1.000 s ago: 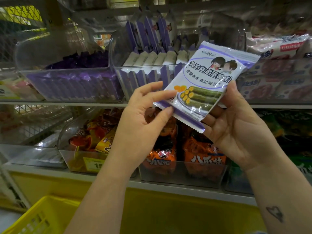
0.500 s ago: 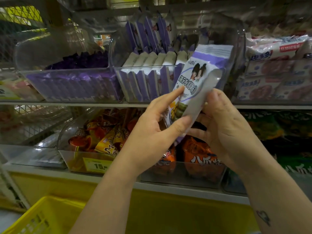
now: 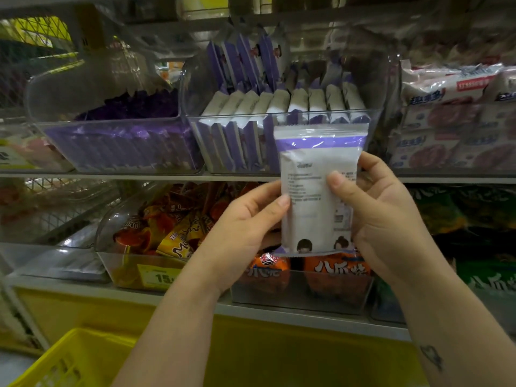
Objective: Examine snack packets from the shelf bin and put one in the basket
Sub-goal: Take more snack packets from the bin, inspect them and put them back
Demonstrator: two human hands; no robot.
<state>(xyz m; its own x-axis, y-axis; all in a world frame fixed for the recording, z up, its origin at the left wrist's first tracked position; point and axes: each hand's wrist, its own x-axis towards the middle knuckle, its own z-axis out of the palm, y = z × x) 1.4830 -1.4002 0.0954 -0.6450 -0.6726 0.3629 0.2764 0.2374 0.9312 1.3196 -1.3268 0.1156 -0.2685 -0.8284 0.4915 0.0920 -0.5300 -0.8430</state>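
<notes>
Head view: the snack packet [image 3: 314, 166] stands upright, long axis vertical, pinched at its side edges by left hand [image 3: 243, 227] and right hand [image 3: 388, 219], above-right of the yellow basket [image 3: 55, 365], left hand nearer.

Snack packet [image 3: 312, 191] upright in front of the shelves, pinched between left hand [image 3: 245, 233] at its left edge and right hand [image 3: 382, 219] at its right edge; behind its top, middle bin [image 3: 237, 116] on the upper shelf [image 3: 139, 175], packets standing in rows inside; second bin [image 3: 111, 146] to the left, stacked packs [image 3: 446, 118] to the right; lower-shelf bins [image 3: 301, 294] behind the hands; basket [image 3: 69, 356] at lower left, below the shelves.
</notes>
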